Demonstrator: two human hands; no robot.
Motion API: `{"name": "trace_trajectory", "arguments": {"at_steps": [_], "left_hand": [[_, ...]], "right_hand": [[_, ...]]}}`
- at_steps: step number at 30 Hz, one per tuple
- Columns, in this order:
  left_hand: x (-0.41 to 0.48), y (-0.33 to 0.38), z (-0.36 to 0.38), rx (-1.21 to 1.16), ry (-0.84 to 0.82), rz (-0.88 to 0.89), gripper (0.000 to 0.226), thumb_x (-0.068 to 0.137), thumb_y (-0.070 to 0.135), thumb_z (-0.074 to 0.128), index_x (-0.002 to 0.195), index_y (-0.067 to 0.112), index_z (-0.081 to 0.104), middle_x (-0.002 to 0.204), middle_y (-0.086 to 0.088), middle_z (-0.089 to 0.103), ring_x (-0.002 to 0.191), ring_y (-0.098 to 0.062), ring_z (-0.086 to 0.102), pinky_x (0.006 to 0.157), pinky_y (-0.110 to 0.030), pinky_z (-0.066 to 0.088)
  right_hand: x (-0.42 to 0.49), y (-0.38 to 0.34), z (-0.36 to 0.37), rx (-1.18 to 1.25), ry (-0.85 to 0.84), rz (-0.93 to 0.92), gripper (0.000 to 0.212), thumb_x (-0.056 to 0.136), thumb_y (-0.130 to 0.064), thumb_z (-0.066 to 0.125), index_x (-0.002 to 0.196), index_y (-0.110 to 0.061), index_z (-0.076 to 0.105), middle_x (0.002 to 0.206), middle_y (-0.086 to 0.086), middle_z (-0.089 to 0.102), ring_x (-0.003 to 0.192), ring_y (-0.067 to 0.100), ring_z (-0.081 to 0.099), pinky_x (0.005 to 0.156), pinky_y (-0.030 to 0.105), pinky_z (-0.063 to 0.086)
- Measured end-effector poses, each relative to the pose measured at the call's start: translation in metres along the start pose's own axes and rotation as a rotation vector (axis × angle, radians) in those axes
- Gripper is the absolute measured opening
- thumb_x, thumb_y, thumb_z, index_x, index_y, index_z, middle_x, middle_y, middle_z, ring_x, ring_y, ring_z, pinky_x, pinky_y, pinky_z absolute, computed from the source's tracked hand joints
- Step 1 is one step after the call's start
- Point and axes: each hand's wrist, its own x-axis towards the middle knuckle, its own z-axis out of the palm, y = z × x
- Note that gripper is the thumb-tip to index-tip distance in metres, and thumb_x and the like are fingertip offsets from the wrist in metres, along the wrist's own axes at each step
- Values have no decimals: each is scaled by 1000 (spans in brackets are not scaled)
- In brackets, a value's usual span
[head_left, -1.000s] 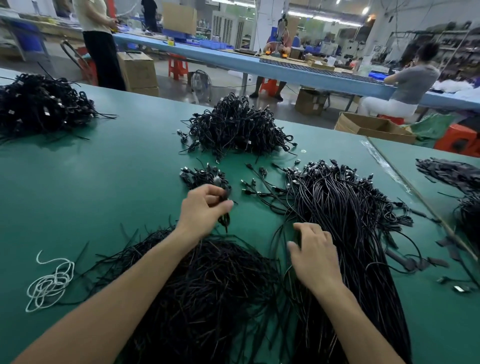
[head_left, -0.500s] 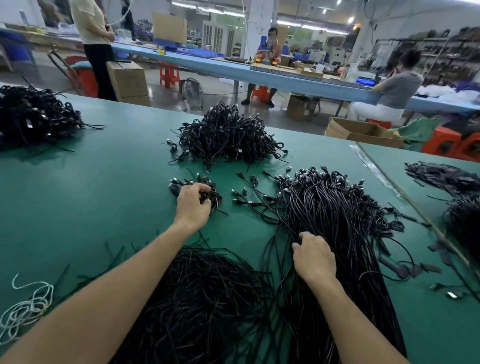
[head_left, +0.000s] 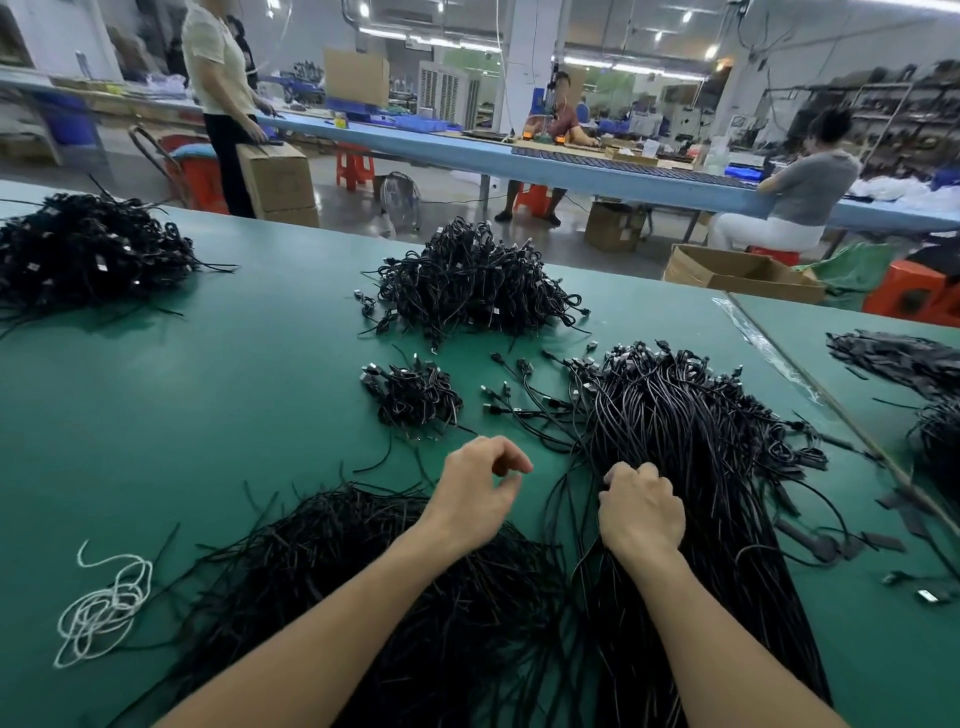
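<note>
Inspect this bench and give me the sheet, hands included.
Surface: green table mat, taped seam at right.
Job's things: long cable bundle, small coiled pile, black tie heap.
Clutter: white string; loose connectors at right.
Grippers: left hand hovers, fingers loosely curled, holding nothing; right hand grips strands of the long cable bundle.
Cables: further tangles, centre heap and left heap.
Surroundings: cardboard box, seated worker at blue bench.

left hand (head_left: 475, 493): bare | right hand (head_left: 641, 512): bare | forearms (head_left: 363, 613): bare (both, to frame edge)
</note>
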Motion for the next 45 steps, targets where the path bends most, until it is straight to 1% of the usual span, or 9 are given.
{"name": "trace_trajectory", "arguments": {"at_steps": [6,11,21,24,27,30,34,39,45], "left_hand": [[-1,-6,-5,15,-40,-14,23,92,6,64,95,28,62,100,10,61,95,-1,56,78,-3,41],[-1,-6,-5,38,-67,-28,23,93,6,63,102,27,62,105,8,61,98,-2,55,78,-2,40],[-10,-8,-4,17,-78,-59,21,93,7,62,99,27,62,102,8,60,98,-8,56,80,-6,41],[-11,-6,-1,15,-49,-44,30,92,8,64,116,26,59,109,7,57,103,-9,55,89,-16,46],[-14,-3,4,16,3,-8,63,91,15,68,144,34,40,127,6,48,118,-10,47,103,-31,43],[-14,0,8,38,12,75,66,93,14,64,149,37,37,143,1,39,130,-16,36,111,-35,33],[-9,1,2,-22,49,117,25,105,19,46,114,12,68,132,-7,55,125,-20,49,107,-36,42],[-2,5,-25,-180,341,110,38,98,43,42,71,20,56,68,-2,61,52,-6,50,47,-19,41],[-8,6,-52,38,184,179,42,82,47,73,59,24,48,50,13,43,44,-4,36,46,-20,35]], "right_hand": [[8,-12,-9,163,-72,27,25,99,-38,52,116,-24,64,123,5,55,117,27,50,98,40,41],[8,-15,-17,728,-291,45,24,93,-26,64,73,-14,64,76,2,64,72,19,56,68,28,43],[-8,14,-40,302,195,32,15,101,-22,54,93,-14,65,83,-1,54,66,16,52,54,28,39],[-13,12,-50,512,193,-91,11,100,-18,56,94,-14,65,94,4,63,77,16,59,66,29,50],[-31,-1,-65,674,-26,-356,10,96,-17,62,88,-23,64,85,-7,67,74,2,61,65,12,46],[-54,-16,-79,796,-245,-626,11,91,-23,69,80,-23,69,71,-9,64,64,1,54,64,19,44],[-68,-13,-98,961,-321,-703,21,84,-40,73,80,-19,71,67,-7,61,59,5,52,56,20,45],[-48,21,-94,962,184,-332,22,95,-34,59,83,-18,70,50,-12,56,37,5,42,34,15,30],[-36,54,-67,654,248,-63,29,99,-39,55,91,-15,71,59,-7,58,50,1,51,45,18,37]]}}
